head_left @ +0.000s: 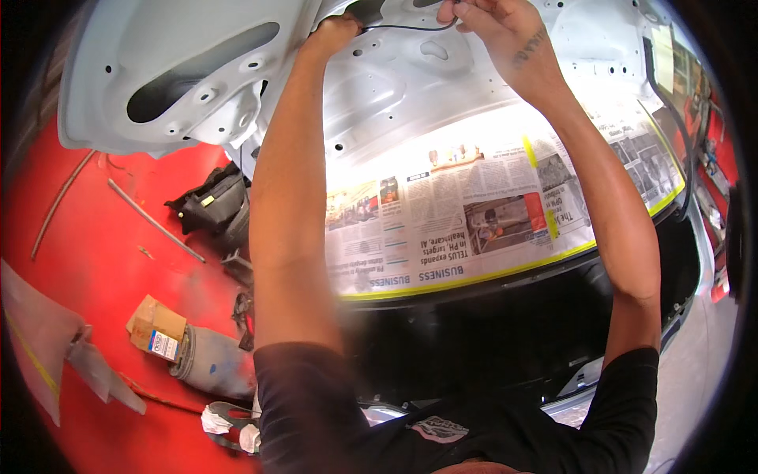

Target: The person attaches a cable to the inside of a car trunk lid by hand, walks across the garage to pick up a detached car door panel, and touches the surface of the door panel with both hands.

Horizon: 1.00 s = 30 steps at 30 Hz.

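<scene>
Blk cable [410, 28] at 12 o'clock: prob. light, bendy, kinkable; best gripped near ends. Pinched by R hand [504, 35] fingers, 1 o'clock; L hand [336, 34] fingers, 11 o'clock: grip can't be told.

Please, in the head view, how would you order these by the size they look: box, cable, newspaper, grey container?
Largest to smallest, by visible area:
1. newspaper
2. grey container
3. box
4. cable, only a thin line

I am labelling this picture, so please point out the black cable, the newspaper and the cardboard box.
Black cable [407, 27], head view: middle stretch.
Newspaper [446, 213], head view: central printed area.
Cardboard box [160, 317], head view: brown side.
</scene>
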Available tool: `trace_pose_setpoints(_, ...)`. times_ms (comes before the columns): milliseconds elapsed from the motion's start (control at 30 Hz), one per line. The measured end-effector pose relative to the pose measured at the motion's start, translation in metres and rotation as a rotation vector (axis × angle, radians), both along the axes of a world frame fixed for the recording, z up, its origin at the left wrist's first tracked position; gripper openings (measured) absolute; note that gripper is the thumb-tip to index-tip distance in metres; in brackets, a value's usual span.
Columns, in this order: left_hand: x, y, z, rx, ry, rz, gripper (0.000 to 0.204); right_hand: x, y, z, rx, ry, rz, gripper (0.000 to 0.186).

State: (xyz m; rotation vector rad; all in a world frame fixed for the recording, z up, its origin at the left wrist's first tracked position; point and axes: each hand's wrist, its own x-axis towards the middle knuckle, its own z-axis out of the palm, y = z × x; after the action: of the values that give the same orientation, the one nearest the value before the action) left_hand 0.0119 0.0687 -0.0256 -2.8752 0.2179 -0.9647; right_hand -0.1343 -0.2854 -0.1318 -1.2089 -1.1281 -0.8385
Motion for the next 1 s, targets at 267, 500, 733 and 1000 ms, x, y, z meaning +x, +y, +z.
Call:
trace_pose_setpoints(267,0.019,0.006,0.0,0.773,-0.578,-0.443,0.01,0.013,-0.001,-0.004,-0.012,-0.024,-0.083,0.027)
trace_pose_setpoints(500,-0.005,0.013,0.0,0.841,-0.276,0.03,0.026,0.034,0.027,-0.014,0.127,-0.148,-0.074,0.022)
trace_pose_setpoints(733,-0.017,-0.019,-0.006,-0.298,0.15,-0.201,0.021,0.022,0.009,-0.025,0.137,-0.034,-0.044,0.023)
trace_pose_setpoints(1000,-0.015,0.021,0.002,0.64,-0.124,-0.145,0.021,0.035,0.025,-0.017,0.155,-0.192,-0.016,0.028)
